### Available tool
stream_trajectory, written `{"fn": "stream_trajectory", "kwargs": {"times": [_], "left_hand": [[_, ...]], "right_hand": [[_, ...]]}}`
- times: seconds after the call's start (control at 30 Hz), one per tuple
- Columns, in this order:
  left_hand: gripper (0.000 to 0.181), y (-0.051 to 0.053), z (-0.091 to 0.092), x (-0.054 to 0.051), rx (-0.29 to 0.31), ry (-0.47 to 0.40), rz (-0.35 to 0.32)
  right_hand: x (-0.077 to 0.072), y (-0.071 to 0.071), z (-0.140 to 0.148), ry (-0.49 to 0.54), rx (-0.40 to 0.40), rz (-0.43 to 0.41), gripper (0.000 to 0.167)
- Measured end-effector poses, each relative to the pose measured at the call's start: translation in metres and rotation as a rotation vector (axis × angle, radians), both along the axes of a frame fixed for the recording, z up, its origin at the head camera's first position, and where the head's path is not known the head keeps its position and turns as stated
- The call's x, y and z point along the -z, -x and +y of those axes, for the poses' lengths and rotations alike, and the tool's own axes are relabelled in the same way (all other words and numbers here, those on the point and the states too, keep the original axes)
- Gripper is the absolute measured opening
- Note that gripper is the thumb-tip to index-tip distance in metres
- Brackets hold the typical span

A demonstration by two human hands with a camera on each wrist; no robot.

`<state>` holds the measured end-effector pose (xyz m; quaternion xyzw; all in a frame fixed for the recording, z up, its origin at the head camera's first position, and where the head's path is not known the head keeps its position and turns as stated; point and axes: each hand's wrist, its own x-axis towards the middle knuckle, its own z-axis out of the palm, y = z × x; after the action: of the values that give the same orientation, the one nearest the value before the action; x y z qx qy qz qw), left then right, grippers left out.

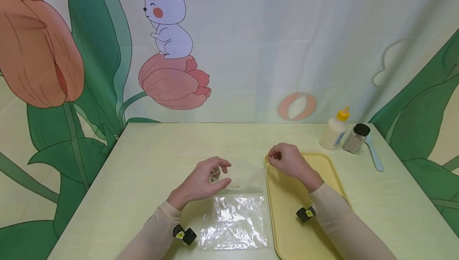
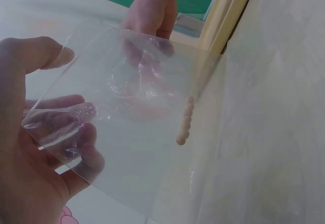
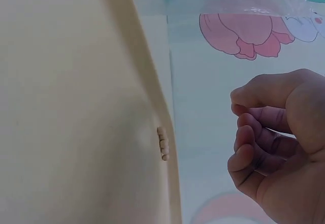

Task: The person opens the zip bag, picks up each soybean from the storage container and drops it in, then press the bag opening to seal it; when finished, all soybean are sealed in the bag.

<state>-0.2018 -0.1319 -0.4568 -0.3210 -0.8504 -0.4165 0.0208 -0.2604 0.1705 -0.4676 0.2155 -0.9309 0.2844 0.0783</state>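
Sleeves [image 1: 148, 234] lie nearest me; if the left hand [image 1: 201, 181], curled on the clear bag [image 2: 137, 153] at frame centre, slips, beads [image 2: 186, 121] may spill, and I cannot tell whether the narrow right hand [image 1: 289, 161] pinches anything.

Soft, even light brightens the head view, with grey shading in the curtain's [image 1: 251, 33] folds and a faint shadow across the tray [image 1: 290, 236]. White glare streaks the flat bag [image 1: 233, 222]; the raised bag [image 2: 147, 158] catches small glints. Both wrist views look dimmer, hazy and low in contrast, with softened detail.
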Motion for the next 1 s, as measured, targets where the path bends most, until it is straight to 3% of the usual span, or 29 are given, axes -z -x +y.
{"fn": "stream_trajectory", "kwargs": {"times": [0.7,1.0], "left_hand": [[0.033,0.002,-0.001,0.0,-0.001,-0.002,0.012],[0.033,0.002,-0.002,-0.001,0.0,-0.004,0.016]], "right_hand": [[-0.028,-0.02,-0.013,0.07,-0.064,0.158,0.004],[-0.033,-0.029,-0.017,0.107,-0.098,0.164,0.004]]}}
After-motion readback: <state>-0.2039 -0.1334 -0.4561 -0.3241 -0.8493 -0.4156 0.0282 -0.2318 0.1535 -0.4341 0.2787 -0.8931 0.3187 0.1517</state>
